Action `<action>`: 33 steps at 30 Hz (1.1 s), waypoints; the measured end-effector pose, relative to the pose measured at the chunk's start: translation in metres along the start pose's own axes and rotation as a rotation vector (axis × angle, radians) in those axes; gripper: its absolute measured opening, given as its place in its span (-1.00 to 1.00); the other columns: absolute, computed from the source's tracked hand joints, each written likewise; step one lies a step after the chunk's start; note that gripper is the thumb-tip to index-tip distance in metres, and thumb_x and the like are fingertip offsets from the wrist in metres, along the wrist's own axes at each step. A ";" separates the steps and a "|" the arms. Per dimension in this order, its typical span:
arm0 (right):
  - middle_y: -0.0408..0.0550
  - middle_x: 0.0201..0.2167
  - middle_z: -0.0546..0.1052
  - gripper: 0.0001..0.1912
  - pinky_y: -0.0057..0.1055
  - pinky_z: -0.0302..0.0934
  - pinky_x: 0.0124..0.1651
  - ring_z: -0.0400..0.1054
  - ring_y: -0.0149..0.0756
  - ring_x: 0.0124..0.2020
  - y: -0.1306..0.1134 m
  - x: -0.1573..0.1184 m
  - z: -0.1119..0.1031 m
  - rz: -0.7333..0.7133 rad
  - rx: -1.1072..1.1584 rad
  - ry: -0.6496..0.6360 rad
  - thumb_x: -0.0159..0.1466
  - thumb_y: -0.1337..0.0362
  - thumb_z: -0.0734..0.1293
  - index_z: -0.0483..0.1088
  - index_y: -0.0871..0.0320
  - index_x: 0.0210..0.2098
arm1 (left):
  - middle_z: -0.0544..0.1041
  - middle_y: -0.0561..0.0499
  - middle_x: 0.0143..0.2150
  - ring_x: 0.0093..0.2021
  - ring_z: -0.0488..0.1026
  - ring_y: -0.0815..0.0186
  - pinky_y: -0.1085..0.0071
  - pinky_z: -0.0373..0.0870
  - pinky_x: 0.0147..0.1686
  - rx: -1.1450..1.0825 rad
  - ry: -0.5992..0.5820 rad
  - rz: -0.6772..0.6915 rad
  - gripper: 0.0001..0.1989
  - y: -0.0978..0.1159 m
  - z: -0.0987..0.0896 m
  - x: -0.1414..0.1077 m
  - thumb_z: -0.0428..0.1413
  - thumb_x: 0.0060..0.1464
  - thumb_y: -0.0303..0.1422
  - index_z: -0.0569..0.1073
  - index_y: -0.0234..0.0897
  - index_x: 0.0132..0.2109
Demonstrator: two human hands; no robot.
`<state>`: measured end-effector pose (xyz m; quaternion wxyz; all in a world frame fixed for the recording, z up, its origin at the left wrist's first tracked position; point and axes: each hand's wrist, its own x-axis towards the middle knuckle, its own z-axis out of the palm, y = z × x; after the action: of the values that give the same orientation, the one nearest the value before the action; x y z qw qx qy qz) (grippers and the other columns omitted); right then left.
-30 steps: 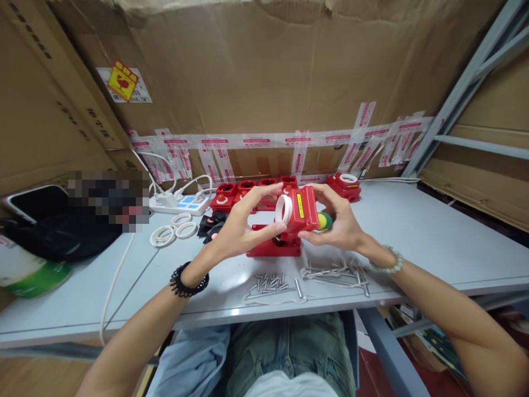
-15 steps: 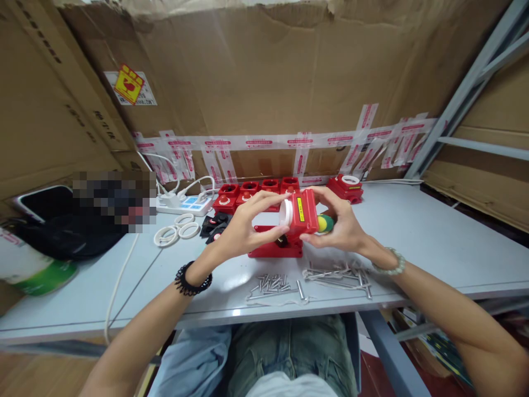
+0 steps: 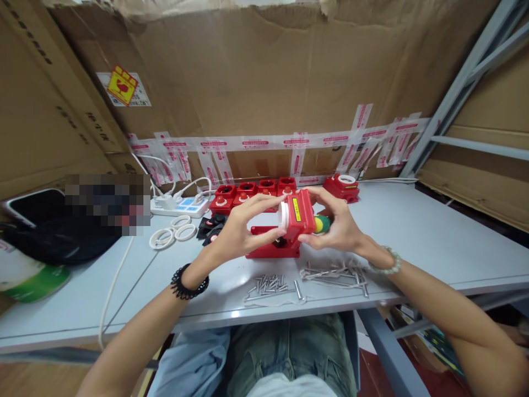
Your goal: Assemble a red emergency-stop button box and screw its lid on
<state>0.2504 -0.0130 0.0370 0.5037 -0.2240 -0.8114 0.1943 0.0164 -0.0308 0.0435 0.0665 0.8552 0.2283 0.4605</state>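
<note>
- In the head view, the person's left hand (image 3: 231,231) has thumb and fingers closed on a white ring (image 3: 282,216) at the left side of a red box (image 3: 301,214)
- The right hand (image 3: 345,226) grips the box from the right, fingers at its top and thumb low, with a green-yellow knob (image 3: 322,224) between box and palm
- The hands are apart, with the box raised and tilted between them, over the table (image 3: 417,237)
- Below the box and ring, a red base (image 3: 270,251) lies on the table; whether it touches the box cannot be told
- Screws (image 3: 270,284) and rods (image 3: 336,273) lie between the base and the front edge
- White rings (image 3: 165,238) and black parts (image 3: 210,225) lie left of the left hand, beside the power strip (image 3: 184,207)
- Red units (image 3: 223,199) line the back, near the cardboard (image 3: 248,71); another unit (image 3: 342,188) sits behind the right hand
- The table top stretches rightward past the right wrist, towards the metal frame (image 3: 454,94)
</note>
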 end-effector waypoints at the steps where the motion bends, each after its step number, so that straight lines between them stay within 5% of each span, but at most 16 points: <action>1: 0.00 -0.15 0.54 -0.20 -0.28 0.42 -0.23 0.45 -0.18 -0.18 0.000 0.000 0.000 0.004 0.001 0.007 -0.12 0.13 0.57 0.31 0.13 0.08 | 0.52 -0.16 0.04 0.02 0.50 0.16 0.24 0.50 -0.02 0.037 0.004 0.047 -0.46 0.002 0.000 0.000 0.26 0.11 -0.26 0.39 -0.20 0.22; 8: -0.03 -0.25 0.59 -0.44 -0.30 0.39 -0.22 0.49 -0.23 -0.26 -0.003 0.003 0.001 0.136 0.164 0.022 -0.02 0.05 0.50 0.38 0.13 -0.08 | 0.47 -0.12 0.14 0.11 0.46 0.18 0.20 0.50 0.08 0.229 0.045 0.271 -0.42 0.009 -0.001 -0.001 0.18 0.19 -0.46 0.27 -0.03 0.31; 12: -0.03 -0.22 0.60 -0.46 -0.29 0.39 -0.18 0.50 -0.23 -0.24 -0.008 0.003 0.002 0.141 0.229 0.009 -0.01 0.05 0.50 0.39 0.12 -0.09 | 0.42 -0.19 0.21 0.16 0.42 0.09 0.11 0.46 0.11 0.088 0.016 0.115 -0.36 0.007 -0.001 0.000 0.23 0.15 -0.21 0.24 -0.09 0.33; 17: -0.05 -0.23 0.57 -0.42 -0.27 0.37 -0.13 0.47 -0.24 -0.23 -0.008 0.001 0.004 0.089 0.188 0.010 -0.03 0.13 0.52 0.38 0.12 -0.04 | 0.56 -0.15 -0.05 -0.13 0.52 0.21 0.25 0.53 -0.12 -0.020 0.013 -0.037 -0.53 0.006 0.004 -0.002 0.17 0.19 -0.17 0.41 -0.20 0.21; 22: -0.05 -0.25 0.57 -0.35 -0.28 0.38 -0.19 0.47 -0.22 -0.23 -0.005 0.000 0.004 0.112 0.158 0.027 -0.04 0.07 0.52 0.37 0.11 0.00 | 0.51 -0.12 -0.01 -0.04 0.48 0.21 0.27 0.51 -0.06 0.132 0.044 0.089 -0.45 0.011 0.003 -0.003 0.21 0.16 -0.28 0.33 -0.17 0.27; 27: -0.04 -0.25 0.59 -0.48 -0.31 0.38 -0.22 0.48 -0.23 -0.24 -0.008 0.004 0.005 0.160 0.234 0.016 0.00 0.00 0.49 0.43 0.12 -0.13 | 0.45 -0.15 0.09 0.05 0.47 0.20 0.28 0.52 0.01 0.281 0.020 0.224 -0.36 0.015 0.000 -0.002 0.18 0.17 -0.41 0.20 -0.13 0.35; 30: -0.16 -0.53 0.49 -0.60 -0.41 0.31 -0.42 0.39 -0.36 -0.49 -0.010 0.007 0.005 0.233 0.300 -0.045 0.07 -0.08 0.42 0.42 0.12 -0.32 | 0.43 -0.21 0.14 0.15 0.43 0.16 0.23 0.50 0.09 0.368 -0.033 0.315 -0.39 0.019 -0.002 -0.002 0.12 0.22 -0.50 0.17 -0.19 0.36; 33: -0.26 -0.71 0.28 -0.51 -0.50 0.05 -0.68 0.10 -0.49 -0.72 -0.009 0.007 0.005 0.380 0.376 -0.140 0.15 -0.21 0.29 0.34 0.14 -0.44 | 0.42 -0.22 0.18 0.24 0.35 0.13 0.14 0.45 0.16 0.406 -0.063 0.409 -0.41 0.021 -0.003 -0.002 0.06 0.24 -0.59 0.16 -0.22 0.36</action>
<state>0.2418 -0.0168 0.0450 0.4335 -0.2607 -0.7374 0.4477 0.0202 -0.0508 0.0506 -0.1931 0.8931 0.1364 0.3827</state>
